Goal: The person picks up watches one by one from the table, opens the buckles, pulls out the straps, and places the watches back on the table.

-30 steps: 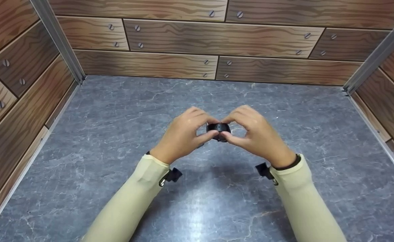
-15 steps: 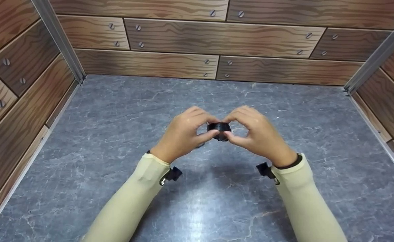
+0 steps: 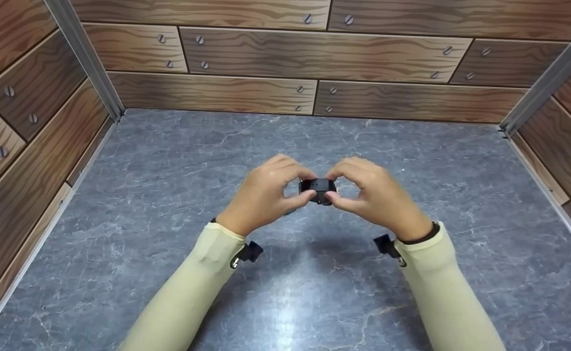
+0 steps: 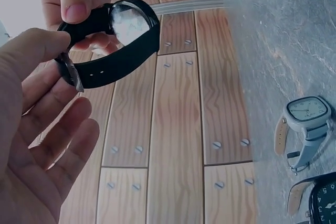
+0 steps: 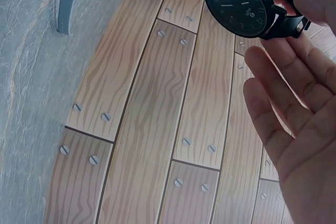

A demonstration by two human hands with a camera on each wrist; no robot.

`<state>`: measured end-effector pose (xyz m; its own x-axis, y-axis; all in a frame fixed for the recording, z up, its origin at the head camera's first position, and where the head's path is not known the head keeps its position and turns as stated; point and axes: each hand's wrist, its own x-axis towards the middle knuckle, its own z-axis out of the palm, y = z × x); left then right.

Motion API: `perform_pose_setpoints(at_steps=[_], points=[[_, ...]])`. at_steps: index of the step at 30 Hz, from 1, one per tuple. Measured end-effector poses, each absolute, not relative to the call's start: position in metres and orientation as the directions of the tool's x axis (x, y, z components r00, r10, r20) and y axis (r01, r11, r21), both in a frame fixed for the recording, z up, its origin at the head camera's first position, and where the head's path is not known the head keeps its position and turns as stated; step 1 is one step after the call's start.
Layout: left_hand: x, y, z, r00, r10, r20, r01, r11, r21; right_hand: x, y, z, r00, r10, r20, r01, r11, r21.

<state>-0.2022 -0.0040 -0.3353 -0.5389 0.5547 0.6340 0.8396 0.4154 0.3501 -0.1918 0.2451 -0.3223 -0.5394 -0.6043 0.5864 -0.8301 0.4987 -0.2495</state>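
Both hands hold a black wristwatch (image 3: 318, 185) above the table, its strap bent round into a loop. My left hand (image 3: 261, 195) pinches the strap between thumb and fingers near the metal buckle (image 4: 76, 77), seen in the left wrist view. With thumb and fingertips, my right hand (image 3: 375, 197) pinches the strap from the other side. The dark round dial (image 5: 236, 4) faces the camera in the right wrist view. Behind the fingers, part of the strap is hidden. The other fingers of each hand are spread below the watch.
On the grey marbled table (image 3: 207, 136) lies a watch with a pale squarish dial (image 4: 308, 109). Beside it is a dark-dialled watch (image 4: 325, 203), cut off by the frame edge. Wood-patterned walls (image 3: 246, 92) with metal corner posts enclose the table's back and sides.
The right hand has shifted slightly right and its fingers sit a little farther from the left ones. The strap between them has tilted slightly, showing its holes again.
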Motion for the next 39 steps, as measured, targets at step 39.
perform_pose_setpoints(at_steps=[39], points=[[-0.2021,-0.0046,-0.3345,-0.528,0.533,0.662,0.845,0.409,0.345,-0.1858,0.2439,-0.3187,-0.686,-0.559,0.465,-0.724,0.59,-0.358]])
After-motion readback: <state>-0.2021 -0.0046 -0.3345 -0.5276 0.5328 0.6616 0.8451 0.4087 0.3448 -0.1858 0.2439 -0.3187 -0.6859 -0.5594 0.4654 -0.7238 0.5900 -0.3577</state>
